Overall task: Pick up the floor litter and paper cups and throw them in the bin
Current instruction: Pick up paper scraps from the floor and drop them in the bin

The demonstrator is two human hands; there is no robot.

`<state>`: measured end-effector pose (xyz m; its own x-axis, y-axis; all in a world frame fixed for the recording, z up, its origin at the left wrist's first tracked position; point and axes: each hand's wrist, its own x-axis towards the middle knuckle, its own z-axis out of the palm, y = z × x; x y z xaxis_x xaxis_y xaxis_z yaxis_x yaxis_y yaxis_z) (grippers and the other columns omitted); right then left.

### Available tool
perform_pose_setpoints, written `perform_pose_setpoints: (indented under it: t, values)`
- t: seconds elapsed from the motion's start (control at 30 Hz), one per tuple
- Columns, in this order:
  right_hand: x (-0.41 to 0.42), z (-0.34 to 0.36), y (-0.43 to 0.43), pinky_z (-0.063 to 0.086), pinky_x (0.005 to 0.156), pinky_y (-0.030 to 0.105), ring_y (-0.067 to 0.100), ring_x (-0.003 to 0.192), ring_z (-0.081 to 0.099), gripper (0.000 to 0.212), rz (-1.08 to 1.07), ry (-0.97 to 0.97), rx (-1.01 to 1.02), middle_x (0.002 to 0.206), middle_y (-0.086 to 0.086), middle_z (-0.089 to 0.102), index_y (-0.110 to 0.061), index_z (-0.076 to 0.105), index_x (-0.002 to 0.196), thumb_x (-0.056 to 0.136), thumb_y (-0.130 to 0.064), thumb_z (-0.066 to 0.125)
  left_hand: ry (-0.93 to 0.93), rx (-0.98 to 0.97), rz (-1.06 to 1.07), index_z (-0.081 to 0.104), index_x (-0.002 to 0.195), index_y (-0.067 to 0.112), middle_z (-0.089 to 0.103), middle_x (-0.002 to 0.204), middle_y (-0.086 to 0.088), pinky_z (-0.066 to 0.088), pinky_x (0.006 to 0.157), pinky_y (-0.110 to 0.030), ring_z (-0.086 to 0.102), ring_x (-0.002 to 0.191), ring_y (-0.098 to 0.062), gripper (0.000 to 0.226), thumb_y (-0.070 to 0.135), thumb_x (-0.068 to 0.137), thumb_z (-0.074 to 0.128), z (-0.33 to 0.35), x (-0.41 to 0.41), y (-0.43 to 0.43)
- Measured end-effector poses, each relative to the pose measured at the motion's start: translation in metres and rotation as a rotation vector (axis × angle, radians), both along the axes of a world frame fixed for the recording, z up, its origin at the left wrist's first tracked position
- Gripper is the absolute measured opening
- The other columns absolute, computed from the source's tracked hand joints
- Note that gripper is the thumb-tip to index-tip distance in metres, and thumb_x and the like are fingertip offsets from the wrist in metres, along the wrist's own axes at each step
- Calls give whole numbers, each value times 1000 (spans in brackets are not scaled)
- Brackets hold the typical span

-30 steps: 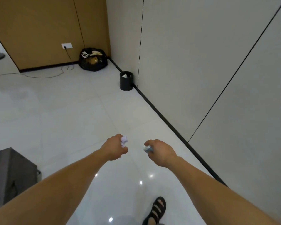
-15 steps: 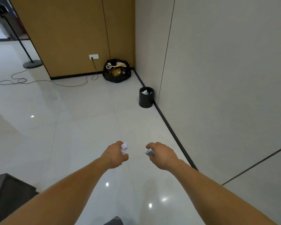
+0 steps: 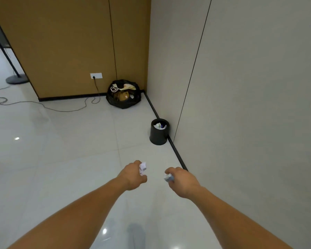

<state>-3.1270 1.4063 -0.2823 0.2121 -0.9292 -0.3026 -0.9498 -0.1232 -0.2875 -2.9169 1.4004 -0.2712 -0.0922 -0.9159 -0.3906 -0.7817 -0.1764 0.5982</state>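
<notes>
My left hand (image 3: 133, 176) grips a crumpled white paper ball (image 3: 142, 168) that sticks out between thumb and fingers. My right hand (image 3: 182, 180) holds a small crumpled scrap, white and bluish (image 3: 168, 177). Both arms reach forward over the glossy white floor. A small black round bin (image 3: 159, 136) stands ahead against the grey wall, a short way beyond my right hand. White paper and other litter lie inside the bin.
A full black rubbish bag (image 3: 123, 94) sits in the corner beyond the bin. A black cable (image 3: 65, 110) runs from a wall socket (image 3: 96, 76) across the floor to the left. A stand with a round base (image 3: 16, 79) is at far left. The grey wall (image 3: 241, 105) runs close along my right.
The view has advanced towards the bin, which now appears larger and nearer. Both hands keep their hold on the paper scraps and stay side by side.
</notes>
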Motion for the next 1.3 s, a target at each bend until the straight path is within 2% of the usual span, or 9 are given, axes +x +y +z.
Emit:
perform_pose_setpoints:
  t: [0.33, 0.5, 0.67, 1.0, 1.17, 1.3]
  values:
    - [-25, -28, -226, 45, 87, 32, 24, 112, 55, 41, 22, -45, 23, 128, 2, 54, -30, 47, 135, 95, -23, 49, -21, 34, 28, 47, 124, 16, 61, 109, -7, 48, 78, -28, 62, 96, -23, 42, 25, 86, 62, -18, -27, -213]
    - [-35, -23, -344, 47, 91, 34, 25, 114, 54, 41, 62, -68, 22, 130, 3, 52, -30, 47, 135, 95, -23, 51, -45, 11, 86, 48, 125, 16, 59, 112, -7, 47, 78, -26, 60, 98, -22, 43, 25, 86, 63, -10, -43, -317]
    - [-35, -27, -440, 43, 90, 31, 26, 117, 52, 43, 87, -81, 37, 133, 4, 50, -30, 46, 137, 95, -25, 51, -47, 30, 83, 50, 120, 14, 61, 109, -7, 51, 79, -29, 62, 94, -23, 41, 26, 83, 64, -15, -46, -408]
    - [-14, -76, -627, 47, 90, 30, 23, 112, 57, 35, -61, -100, 112, 127, 3, 57, -30, 54, 129, 94, -28, 52, -108, 9, -144, 53, 113, 12, 60, 112, -6, 48, 80, -25, 58, 96, -19, 38, 34, 83, 61, -82, -33, -644]
    - [-6, -105, -696, 46, 88, 28, 22, 110, 58, 32, -188, -155, 167, 125, 2, 58, -30, 53, 126, 94, -28, 52, -148, 141, -270, 45, 130, 14, 54, 126, -5, 44, 93, -26, 55, 112, -21, 54, 38, 85, 63, -114, -31, -732]
    - [-8, -147, -740, 46, 92, 26, 17, 112, 57, 36, -291, -192, 246, 124, -1, 59, -29, 49, 132, 96, -33, 51, -149, 243, -336, 44, 129, 14, 54, 123, -6, 46, 91, -26, 55, 112, -22, 54, 37, 84, 65, -146, -38, -794]
